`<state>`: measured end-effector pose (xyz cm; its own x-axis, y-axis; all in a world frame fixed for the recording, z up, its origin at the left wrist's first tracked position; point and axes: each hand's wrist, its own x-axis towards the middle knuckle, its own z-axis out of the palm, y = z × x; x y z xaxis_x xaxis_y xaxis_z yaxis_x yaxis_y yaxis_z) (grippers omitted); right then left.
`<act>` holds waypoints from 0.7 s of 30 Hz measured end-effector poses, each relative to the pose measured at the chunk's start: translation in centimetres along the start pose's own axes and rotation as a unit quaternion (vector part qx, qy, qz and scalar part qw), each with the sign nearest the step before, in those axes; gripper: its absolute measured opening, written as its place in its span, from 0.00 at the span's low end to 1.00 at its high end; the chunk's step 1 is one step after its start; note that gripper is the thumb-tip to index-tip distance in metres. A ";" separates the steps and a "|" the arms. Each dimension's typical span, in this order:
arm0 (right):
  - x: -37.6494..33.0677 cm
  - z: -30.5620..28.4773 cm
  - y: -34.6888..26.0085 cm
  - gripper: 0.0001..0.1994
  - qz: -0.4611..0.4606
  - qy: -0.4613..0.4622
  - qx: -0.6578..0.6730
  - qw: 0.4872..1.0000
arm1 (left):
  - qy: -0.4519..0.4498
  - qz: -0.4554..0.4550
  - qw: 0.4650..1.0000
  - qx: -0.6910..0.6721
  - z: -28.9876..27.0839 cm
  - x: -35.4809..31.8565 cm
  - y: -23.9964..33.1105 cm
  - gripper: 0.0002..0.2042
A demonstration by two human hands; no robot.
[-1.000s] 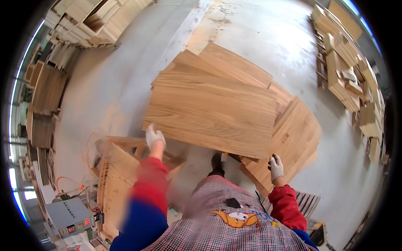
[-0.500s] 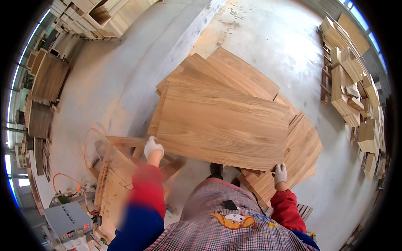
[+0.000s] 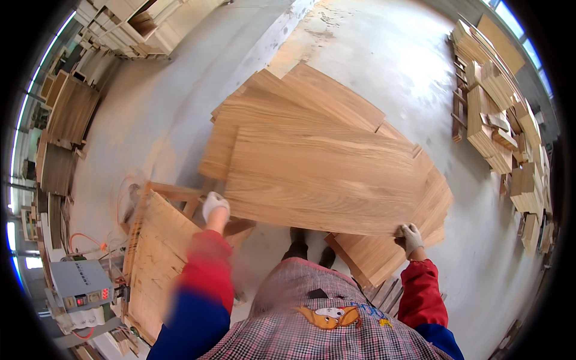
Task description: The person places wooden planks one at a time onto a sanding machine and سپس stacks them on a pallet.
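Observation:
A wide wooden panel (image 3: 318,180) with brown grain lies across the top of a fanned pile of similar boards (image 3: 336,96). White-gloved, my left hand (image 3: 215,205) grips the panel's near left corner, thumb and fingers closed at the edge. At the near right corner my right hand (image 3: 410,237), also gloved, has its fingers bent round the edge. The panel's left end overlaps another board (image 3: 217,147) beneath it. More boards (image 3: 384,258) stick out below its right side.
A wooden workbench (image 3: 159,246) stands at my left, with a grey control box (image 3: 81,285) and an orange hose (image 3: 87,235) beside it. Stacks of boards (image 3: 489,129) line the right side, and dark panels (image 3: 72,111) lean along the left. Pale cabinets (image 3: 162,27) stand far left.
The top panel has shifted right relative to the pile, baring more of the board under its left end. Both hands have moved with it, and the view has turned slightly.

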<state>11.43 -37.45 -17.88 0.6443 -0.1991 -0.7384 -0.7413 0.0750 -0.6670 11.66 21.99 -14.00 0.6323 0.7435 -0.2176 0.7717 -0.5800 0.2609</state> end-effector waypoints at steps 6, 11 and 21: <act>-3.8 3.8 -2.4 0.11 -0.058 0.022 0.084 0.995 | 0.042 0.016 0.999 0.021 -3.6 3.2 0.2 0.07; -2.6 -7.3 -5.6 0.17 -0.152 -0.037 0.310 0.938 | -0.025 0.042 0.999 -0.006 -2.1 -5.4 3.4 0.11; -11.4 -9.7 -27.6 0.24 -0.573 0.176 -0.032 0.800 | -0.474 0.258 0.788 -0.297 9.3 -25.0 8.9 0.18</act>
<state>22.69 -46.69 9.89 0.8229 -0.3643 0.4359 0.2838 -0.4011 -0.8710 3.41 -4.85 -15.02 0.8349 -0.2855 -0.4705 0.4064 -0.2568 0.8769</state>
